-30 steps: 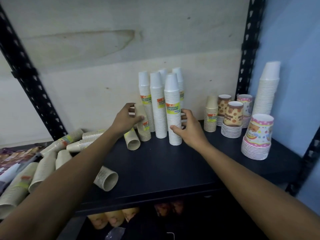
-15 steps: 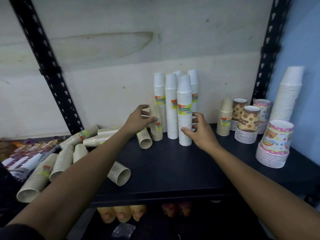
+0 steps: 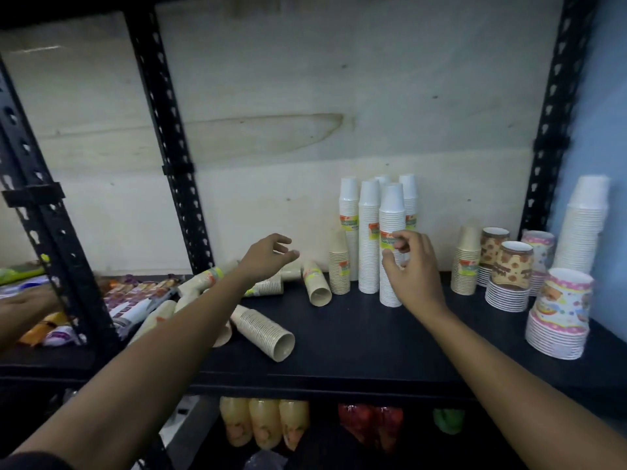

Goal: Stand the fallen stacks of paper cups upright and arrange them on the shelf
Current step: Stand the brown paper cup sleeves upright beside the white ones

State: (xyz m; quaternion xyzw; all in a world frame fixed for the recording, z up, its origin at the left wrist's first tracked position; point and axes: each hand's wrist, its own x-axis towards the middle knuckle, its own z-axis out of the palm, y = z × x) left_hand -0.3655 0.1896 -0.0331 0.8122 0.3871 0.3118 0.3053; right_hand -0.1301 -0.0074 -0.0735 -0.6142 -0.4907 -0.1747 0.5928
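Over fallen stacks (image 3: 269, 287), left hand (image 3: 266, 256) hovers; right hand (image 3: 412, 269) beside white stack (image 3: 392, 212).

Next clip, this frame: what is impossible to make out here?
Head view only.
- Fallen beige stacks: their count, hidden behind the left arm.
- Front white stack: its label, blurred and covered by the right hand; contact unclear.
- Lower-shelf bottles: tops cut off by the shelf edge, dim.

Left hand (image 3: 268, 257) and right hand (image 3: 412, 269) released the stacks (image 3: 392, 212).
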